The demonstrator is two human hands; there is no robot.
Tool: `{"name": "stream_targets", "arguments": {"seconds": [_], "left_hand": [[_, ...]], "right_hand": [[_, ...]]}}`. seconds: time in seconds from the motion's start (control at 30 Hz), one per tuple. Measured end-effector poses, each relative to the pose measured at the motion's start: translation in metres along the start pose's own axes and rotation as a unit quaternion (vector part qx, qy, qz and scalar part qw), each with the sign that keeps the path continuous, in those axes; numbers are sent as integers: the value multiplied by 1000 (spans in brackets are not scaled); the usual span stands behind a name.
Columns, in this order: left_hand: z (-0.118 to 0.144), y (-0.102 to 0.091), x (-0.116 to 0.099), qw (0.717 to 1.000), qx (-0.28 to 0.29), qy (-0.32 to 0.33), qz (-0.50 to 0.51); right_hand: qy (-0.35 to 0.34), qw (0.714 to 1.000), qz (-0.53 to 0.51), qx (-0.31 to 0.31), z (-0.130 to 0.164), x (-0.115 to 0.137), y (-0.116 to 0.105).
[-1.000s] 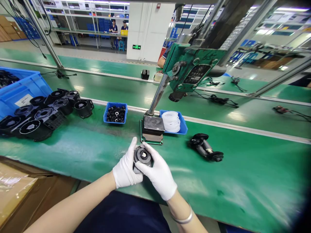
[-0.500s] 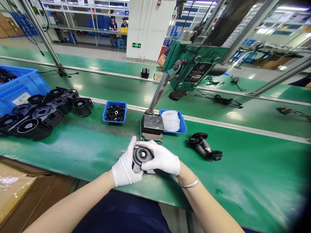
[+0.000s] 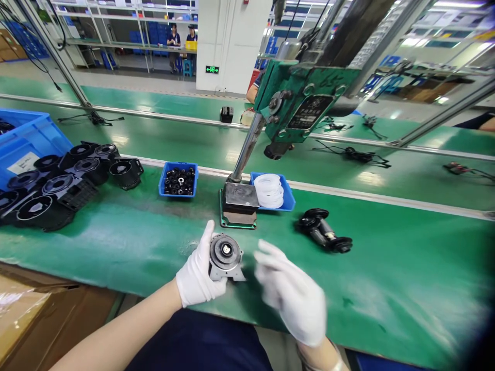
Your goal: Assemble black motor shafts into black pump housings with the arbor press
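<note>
My left hand (image 3: 199,275), in a white glove, is wrapped round the left side of a dark grey round motor housing (image 3: 225,251). This part has concentric rings, a pale centre and a flat bracket along its lower edge. I hold it just in front of the base of a green bench press (image 3: 238,206). Off to the right of the housing, apart from it, is my gloved right hand (image 3: 292,288). Its fingers are blurred by motion but look stretched out, with nothing visible in them.
Black housings (image 3: 58,190) crowd the left beside a blue crate (image 3: 31,139). One blue bin (image 3: 178,196) holds small black parts, another (image 3: 288,201) white rings. A black part with round ends (image 3: 324,232) lies at right. The press head (image 3: 305,103) overhangs the bench.
My right hand has let go of the housing and moved right and toward me. The housing stays in my left hand, its face now uncovered.
</note>
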State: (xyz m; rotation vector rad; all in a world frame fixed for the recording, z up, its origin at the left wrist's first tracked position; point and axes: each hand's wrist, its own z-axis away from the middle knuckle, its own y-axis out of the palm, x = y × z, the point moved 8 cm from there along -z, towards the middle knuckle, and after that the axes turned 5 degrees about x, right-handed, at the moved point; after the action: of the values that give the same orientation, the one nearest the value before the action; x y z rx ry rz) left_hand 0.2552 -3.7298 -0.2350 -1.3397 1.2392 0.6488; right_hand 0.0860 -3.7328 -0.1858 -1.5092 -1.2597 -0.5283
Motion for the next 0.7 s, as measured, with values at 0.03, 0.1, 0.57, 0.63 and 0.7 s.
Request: {"name": "stream_targets", "arguments": {"seconds": [0.03, 0.1, 0.57, 0.63, 0.7], "left_hand": [[0, 1, 2, 1000, 0, -7, -7], [-1, 2, 3, 1000, 1, -9, -10], [-7, 22, 9, 997, -60, -45, -2], [-6, 27, 8, 999, -34, -21, 2], [-1, 23, 6, 1000, 5, 16, -4]], "right_hand": [[13, 998, -23, -48, 4, -3, -10], [47, 992, -58, -99, 4, -10, -14], [-83, 965, 245, 34, 9, 14, 27], [-126, 933, 332, 54, 10, 22, 43], [-126, 914, 382, 44, 8, 21, 50]]}}
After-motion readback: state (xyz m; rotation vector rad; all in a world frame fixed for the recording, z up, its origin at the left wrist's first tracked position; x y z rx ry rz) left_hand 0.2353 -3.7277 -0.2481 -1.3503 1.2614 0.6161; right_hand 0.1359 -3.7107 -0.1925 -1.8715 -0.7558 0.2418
